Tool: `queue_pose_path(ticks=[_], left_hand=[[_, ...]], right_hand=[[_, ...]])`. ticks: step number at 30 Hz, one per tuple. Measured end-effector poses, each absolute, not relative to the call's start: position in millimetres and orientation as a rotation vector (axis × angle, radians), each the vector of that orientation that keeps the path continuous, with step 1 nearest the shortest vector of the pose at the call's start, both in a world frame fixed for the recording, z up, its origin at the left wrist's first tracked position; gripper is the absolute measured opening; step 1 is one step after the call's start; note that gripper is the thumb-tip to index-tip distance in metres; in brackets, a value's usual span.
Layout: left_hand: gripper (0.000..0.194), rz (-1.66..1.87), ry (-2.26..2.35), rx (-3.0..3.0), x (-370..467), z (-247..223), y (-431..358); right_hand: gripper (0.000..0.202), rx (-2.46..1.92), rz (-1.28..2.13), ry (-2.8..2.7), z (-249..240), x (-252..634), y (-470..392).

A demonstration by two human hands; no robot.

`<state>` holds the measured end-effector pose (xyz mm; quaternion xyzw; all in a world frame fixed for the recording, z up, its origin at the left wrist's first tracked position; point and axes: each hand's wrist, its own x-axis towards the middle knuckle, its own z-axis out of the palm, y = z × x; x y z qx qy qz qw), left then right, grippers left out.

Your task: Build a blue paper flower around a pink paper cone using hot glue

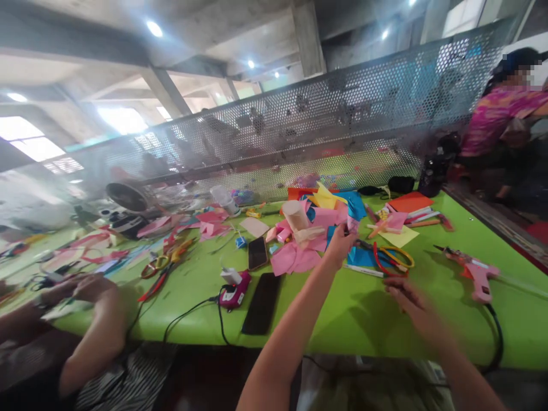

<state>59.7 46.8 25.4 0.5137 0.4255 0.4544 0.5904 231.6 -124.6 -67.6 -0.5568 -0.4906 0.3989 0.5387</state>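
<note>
My left hand reaches to the right side of a heap of pink, blue and yellow pieces, its fingers closed at a small pinkish-purple piece; what exactly they grip is too small to tell. My right hand is blurred, low over the green table, just in front of scissors with red and yellow handles. Whether it holds anything is unclear. A white marker lies between the hands, beside blue sheets. The pink glue gun rests to the right.
Two dark phones and a magenta power adapter with cables lie left of my left arm. Another person's hands work at the far left. A perforated metal divider stands behind the green table. Someone in pink is at the right.
</note>
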Motion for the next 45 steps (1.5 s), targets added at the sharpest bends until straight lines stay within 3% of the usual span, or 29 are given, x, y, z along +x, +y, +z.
queue_pose_path(ticks=[6, 11, 21, 33, 41, 45], left_hand=[[0.030, 1.068, 1.140, 1.330, 106.7, 25.9, 80.8], [0.048, 1.091, 1.386, 1.492, 121.4, 27.0, 108.6], [0.071, 0.762, 1.888, 1.877, 127.8, 17.7, 132.0], [0.055, 0.378, 2.079, 2.153, 122.2, -1.0, 127.6], [0.067, 0.293, 2.095, 2.148, 126.6, 3.9, 135.9], [0.051, 0.271, 2.039, 2.174, 132.3, 3.2, 139.8]], right_hand=[[0.046, -1.300, 0.923, -1.192, -68.1, 232.8, -128.3], [0.033, -1.238, 0.944, -1.192, -67.0, 233.6, -130.2], [0.055, -1.206, 1.063, -1.133, -69.6, 233.6, -136.8], [0.047, -1.211, 1.101, -1.198, -60.5, 236.8, -139.2], [0.041, -1.211, 1.086, -1.218, -52.1, 237.1, -140.8], [0.041, -1.217, 1.082, -1.225, -53.8, 238.1, -141.0]])
